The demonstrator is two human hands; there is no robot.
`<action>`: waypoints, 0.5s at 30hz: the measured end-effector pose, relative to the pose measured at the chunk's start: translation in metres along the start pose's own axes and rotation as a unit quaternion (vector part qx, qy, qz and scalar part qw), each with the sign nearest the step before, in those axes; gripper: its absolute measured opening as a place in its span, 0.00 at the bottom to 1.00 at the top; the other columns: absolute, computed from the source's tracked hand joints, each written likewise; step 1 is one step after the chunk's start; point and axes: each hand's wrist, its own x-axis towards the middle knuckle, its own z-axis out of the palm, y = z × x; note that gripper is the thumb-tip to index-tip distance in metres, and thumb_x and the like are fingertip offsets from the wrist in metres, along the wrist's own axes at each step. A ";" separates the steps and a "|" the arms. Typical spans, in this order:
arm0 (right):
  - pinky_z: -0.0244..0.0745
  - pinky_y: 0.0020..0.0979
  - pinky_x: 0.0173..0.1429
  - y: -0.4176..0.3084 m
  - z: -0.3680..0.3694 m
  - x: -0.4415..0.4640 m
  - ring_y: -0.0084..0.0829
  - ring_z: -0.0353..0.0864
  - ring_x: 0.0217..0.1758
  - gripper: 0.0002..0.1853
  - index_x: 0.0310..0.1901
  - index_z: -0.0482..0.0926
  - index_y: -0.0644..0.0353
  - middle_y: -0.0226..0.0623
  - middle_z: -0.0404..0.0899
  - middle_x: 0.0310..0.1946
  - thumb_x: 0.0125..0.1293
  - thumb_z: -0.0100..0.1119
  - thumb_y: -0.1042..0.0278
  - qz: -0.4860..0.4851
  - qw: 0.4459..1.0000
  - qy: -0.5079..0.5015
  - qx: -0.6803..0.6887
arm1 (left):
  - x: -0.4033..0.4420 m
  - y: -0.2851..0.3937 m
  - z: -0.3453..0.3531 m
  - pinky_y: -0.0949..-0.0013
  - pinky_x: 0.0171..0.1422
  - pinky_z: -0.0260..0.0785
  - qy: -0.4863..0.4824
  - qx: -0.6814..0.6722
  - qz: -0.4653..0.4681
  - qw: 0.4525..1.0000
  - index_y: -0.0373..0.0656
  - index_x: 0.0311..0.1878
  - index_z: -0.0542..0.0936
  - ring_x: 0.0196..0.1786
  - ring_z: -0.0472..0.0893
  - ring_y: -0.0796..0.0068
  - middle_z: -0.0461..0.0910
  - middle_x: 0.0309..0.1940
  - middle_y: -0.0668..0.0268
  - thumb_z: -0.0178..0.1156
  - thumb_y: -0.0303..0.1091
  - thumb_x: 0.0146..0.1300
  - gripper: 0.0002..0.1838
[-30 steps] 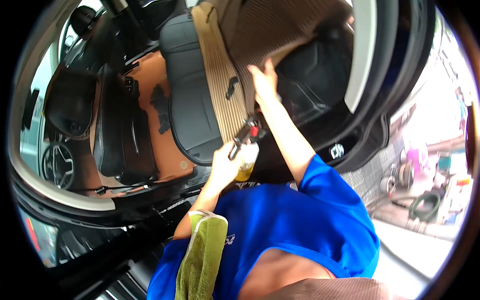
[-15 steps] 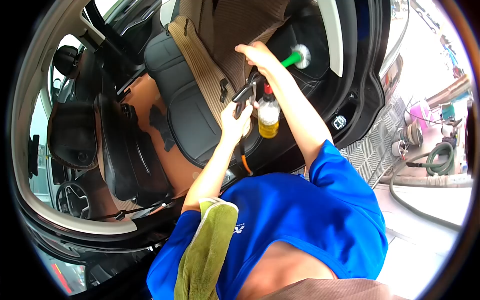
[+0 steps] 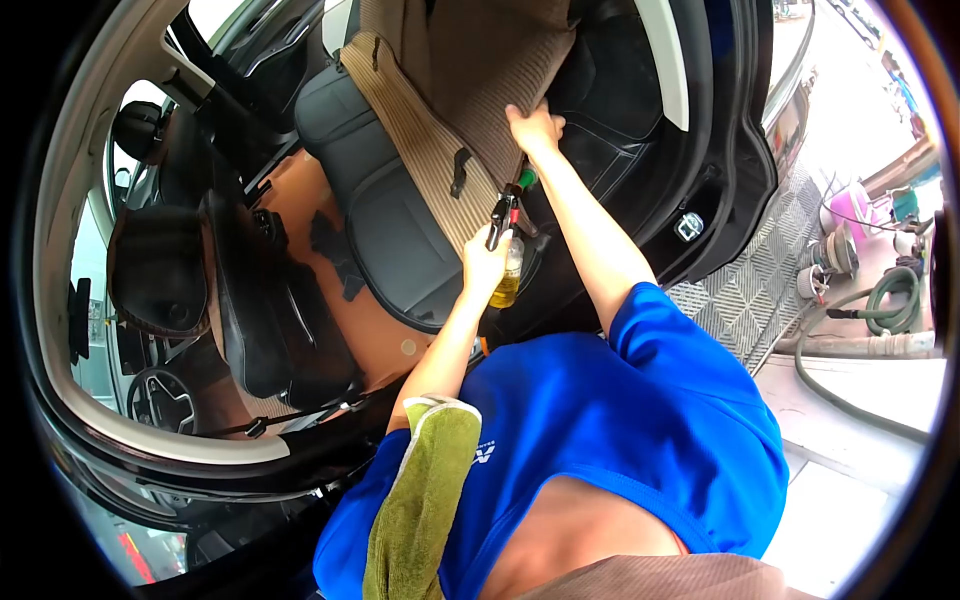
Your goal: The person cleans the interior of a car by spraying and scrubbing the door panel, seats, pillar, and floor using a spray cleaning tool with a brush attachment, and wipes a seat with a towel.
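Observation:
In my left hand point(image 3: 485, 262) is a spray gun point(image 3: 501, 212) with a clear bottle point(image 3: 507, 280) of yellow liquid under it, the fingers closed round its grip. My right hand point(image 3: 537, 132) is closed at the edge of a brown ribbed seat cover point(image 3: 490, 90), thumb on its surface. Just below that hand a short green piece of a brush point(image 3: 527, 178) shows beside the spray gun's head. The rest of the brush is hidden, and I cannot tell what holds it. A lighter tan ribbed strip point(image 3: 410, 125) with a black strap lies along the black rear seat point(image 3: 385, 230).
Left are the front seat point(image 3: 265, 300) and orange-brown floor point(image 3: 375, 345) with a dark cloth point(image 3: 338, 255). The door opening's frame point(image 3: 745, 190) curves round the right. Outside lie a coiled hose point(image 3: 890, 300) and a pink bucket point(image 3: 846, 208). A green towel point(image 3: 425, 490) hangs at my left shoulder.
My right hand has moved lower and slightly right, onto the brown cover's edge. The brush's white bristles are now out of sight. The spray gun and bottle have moved lower and left.

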 end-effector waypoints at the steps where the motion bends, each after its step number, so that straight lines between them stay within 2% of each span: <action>1: 0.69 0.41 0.57 0.013 0.017 0.004 0.55 0.74 0.54 0.32 0.55 0.68 0.74 0.69 0.72 0.46 0.60 0.57 0.50 0.003 0.994 -0.014 0.106 | -0.003 0.011 -0.002 0.76 0.25 0.58 -0.005 0.003 -0.001 1.000 0.35 0.34 0.78 0.23 0.63 0.87 0.68 0.17 0.76 0.64 0.30 0.58 0.08; 2: 0.71 0.42 0.54 0.020 0.031 0.008 0.53 0.77 0.51 0.28 0.49 0.73 0.75 0.67 0.76 0.42 0.63 0.55 0.51 0.008 0.977 -0.026 0.212 | -0.005 0.023 -0.002 0.76 0.26 0.60 -0.005 0.009 -0.002 1.000 0.35 0.36 0.79 0.24 0.63 0.87 0.68 0.18 0.75 0.64 0.30 0.58 0.08; 3: 0.72 0.42 0.49 -0.007 0.018 -0.012 0.52 0.80 0.46 0.25 0.41 0.77 0.77 0.64 0.79 0.36 0.66 0.52 0.54 0.003 0.985 -0.002 0.173 | -0.005 0.023 0.001 0.76 0.28 0.61 0.006 0.015 0.018 1.000 0.35 0.37 0.79 0.24 0.64 0.87 0.70 0.19 0.75 0.64 0.30 0.58 0.09; 4: 0.72 0.40 0.50 -0.014 0.027 -0.009 0.54 0.79 0.48 0.27 0.43 0.75 0.79 0.65 0.78 0.38 0.65 0.54 0.53 0.026 0.976 -0.026 0.216 | -0.006 0.023 0.004 0.77 0.29 0.62 0.016 0.020 0.039 0.999 0.35 0.38 0.79 0.25 0.65 0.86 0.71 0.20 0.74 0.64 0.30 0.58 0.09; 6: 0.71 0.38 0.51 -0.034 0.014 -0.015 0.51 0.79 0.50 0.28 0.43 0.74 0.80 0.66 0.77 0.40 0.65 0.55 0.52 0.014 0.955 -0.085 0.284 | -0.003 0.023 0.012 0.77 0.43 0.69 -0.003 -0.038 0.047 0.998 0.34 0.44 0.79 0.36 0.77 0.84 0.81 0.32 0.67 0.60 0.27 0.62 0.10; 7: 0.70 0.37 0.53 -0.026 0.019 -0.002 0.48 0.78 0.51 0.28 0.45 0.73 0.81 0.64 0.77 0.42 0.64 0.57 0.54 -0.028 0.951 -0.111 0.286 | 0.002 0.023 0.018 0.76 0.47 0.70 -0.002 -0.056 0.067 0.996 0.35 0.46 0.78 0.39 0.78 0.82 0.82 0.34 0.66 0.59 0.26 0.62 0.10; 8: 0.70 0.37 0.53 -0.022 0.014 0.002 0.48 0.78 0.51 0.28 0.45 0.73 0.81 0.64 0.77 0.42 0.64 0.57 0.54 -0.030 0.950 -0.103 0.293 | 0.008 0.022 0.024 0.75 0.50 0.70 -0.003 -0.073 0.088 0.993 0.35 0.48 0.77 0.42 0.79 0.81 0.82 0.37 0.65 0.58 0.26 0.63 0.11; 9: 0.70 0.37 0.53 -0.024 -0.001 -0.003 0.47 0.78 0.51 0.28 0.45 0.73 0.82 0.63 0.77 0.43 0.64 0.58 0.55 -0.039 0.932 -0.142 0.331 | 0.014 0.035 0.027 0.74 0.52 0.70 -0.016 -0.074 0.094 0.993 0.35 0.51 0.76 0.43 0.79 0.79 0.82 0.39 0.64 0.57 0.26 0.63 0.13; 10: 0.69 0.37 0.54 -0.027 -0.013 -0.007 0.46 0.78 0.52 0.27 0.46 0.73 0.82 0.62 0.77 0.44 0.64 0.58 0.56 -0.049 0.911 -0.180 0.367 | 0.022 0.034 0.033 0.71 0.55 0.70 -0.025 -0.078 0.115 0.990 0.35 0.57 0.74 0.48 0.80 0.75 0.82 0.43 0.59 0.59 0.27 0.63 0.19; 12: 0.69 0.38 0.56 -0.039 -0.031 -0.013 0.48 0.76 0.55 0.28 0.48 0.72 0.82 0.63 0.75 0.48 0.63 0.59 0.57 -0.035 0.962 -0.155 0.221 | 0.024 0.031 0.045 0.70 0.57 0.69 -0.033 -0.127 0.139 0.982 0.36 0.59 0.72 0.50 0.79 0.72 0.80 0.47 0.57 0.56 0.25 0.63 0.19; 13: 0.70 0.39 0.56 -0.035 -0.027 -0.006 0.49 0.76 0.55 0.28 0.48 0.72 0.81 0.64 0.75 0.49 0.63 0.59 0.56 -0.043 0.968 -0.168 0.181 | 0.027 0.025 0.047 0.70 0.57 0.69 -0.043 -0.124 0.141 0.981 0.36 0.59 0.72 0.50 0.79 0.72 0.80 0.47 0.57 0.56 0.25 0.63 0.19; 15: 0.70 0.41 0.56 -0.031 -0.020 0.002 0.51 0.76 0.55 0.28 0.48 0.73 0.79 0.65 0.75 0.48 0.63 0.57 0.53 -0.063 0.972 -0.180 0.140 | 0.033 0.013 0.047 0.67 0.58 0.68 -0.017 -0.048 0.143 0.988 0.35 0.60 0.70 0.53 0.79 0.65 0.78 0.49 0.52 0.54 0.25 0.64 0.20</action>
